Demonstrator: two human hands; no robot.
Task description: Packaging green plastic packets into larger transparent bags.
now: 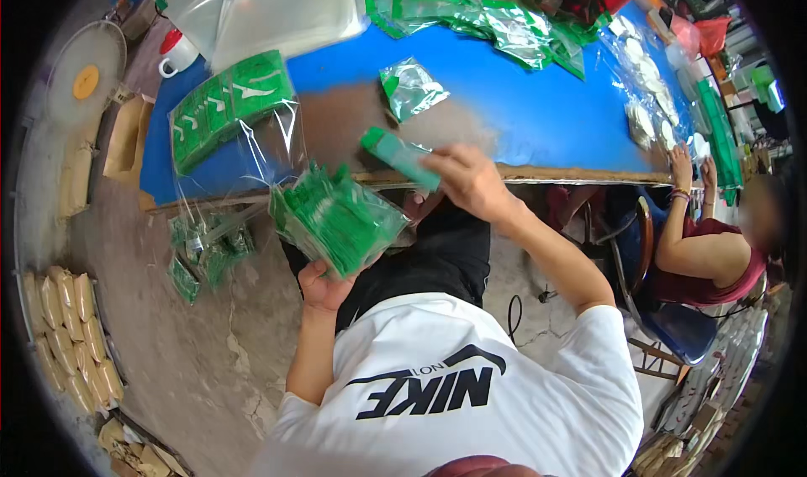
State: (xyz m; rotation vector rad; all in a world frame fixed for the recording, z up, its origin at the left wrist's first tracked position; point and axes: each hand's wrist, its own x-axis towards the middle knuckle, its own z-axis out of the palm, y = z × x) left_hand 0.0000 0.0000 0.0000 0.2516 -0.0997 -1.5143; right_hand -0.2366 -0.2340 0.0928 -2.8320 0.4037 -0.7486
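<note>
My left hand (326, 287) is closed around the lower edge of a thick bundle of green and clear plastic packets (336, 221), held over my lap in front of the table edge. Between the fingers and thumb of my right hand (471, 181) is a small green-and-clear packet (395, 153), raised above the table's front edge. Beyond it, a single packet (412, 89) lies on the blue tabletop (336, 65). At the left, a large clear bag (231, 103) filled with rows of green packets rests near the table's left end.
Clear plastic sheets (290, 15), a white mug with a red lid (177, 52) and more green packets (513, 23) lie at the back. Several packets (210, 250) hang or lie below the table's left edge. A co-worker (702, 254) sits at the right, hands near white pieces (643, 82).
</note>
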